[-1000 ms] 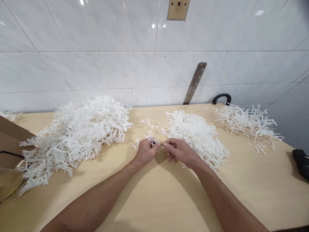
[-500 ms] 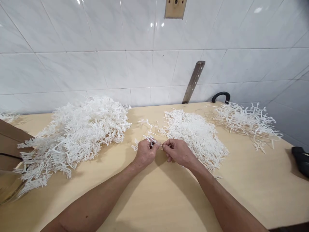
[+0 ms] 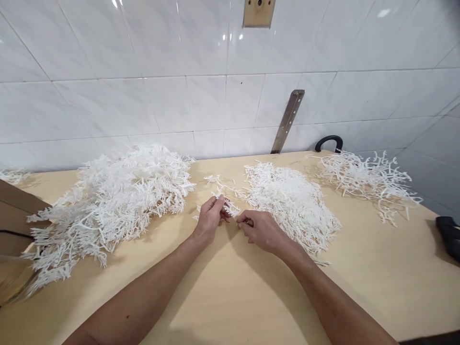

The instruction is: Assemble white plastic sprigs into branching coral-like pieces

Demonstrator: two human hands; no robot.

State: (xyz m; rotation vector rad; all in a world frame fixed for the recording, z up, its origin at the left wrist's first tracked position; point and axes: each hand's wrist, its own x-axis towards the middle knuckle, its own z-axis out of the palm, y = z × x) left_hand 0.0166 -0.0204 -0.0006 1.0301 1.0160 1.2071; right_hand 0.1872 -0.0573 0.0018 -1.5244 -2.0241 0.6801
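Note:
My left hand [image 3: 211, 216] is closed on a thin white branched plastic piece [image 3: 232, 208], which sticks out between thumb and fingers. The fingertips of my right hand [image 3: 259, 229] pinch at the right end of that same piece; exactly what they grip is too small to make out. Just beyond my hands lie a few loose white twigs [image 3: 219, 181]. A big fluffy heap of white branched pieces [image 3: 132, 191] spreads to the left of my left hand. Close by my right hand is a flatter pile of fine white pieces [image 3: 289, 201].
At the back right lies a tangle of thicker white stems [image 3: 366, 179], with a black curved handle [image 3: 329, 140] behind it. A metal bracket [image 3: 288, 122] leans on the tiled wall. A black object [image 3: 449, 237] sits at the right edge, a cardboard box [image 3: 17, 211] at the left.
My left hand has shifted slightly left and turned, its thumb now pointing up along the piece. My right fingertips have moved slightly left, still beside the piece.

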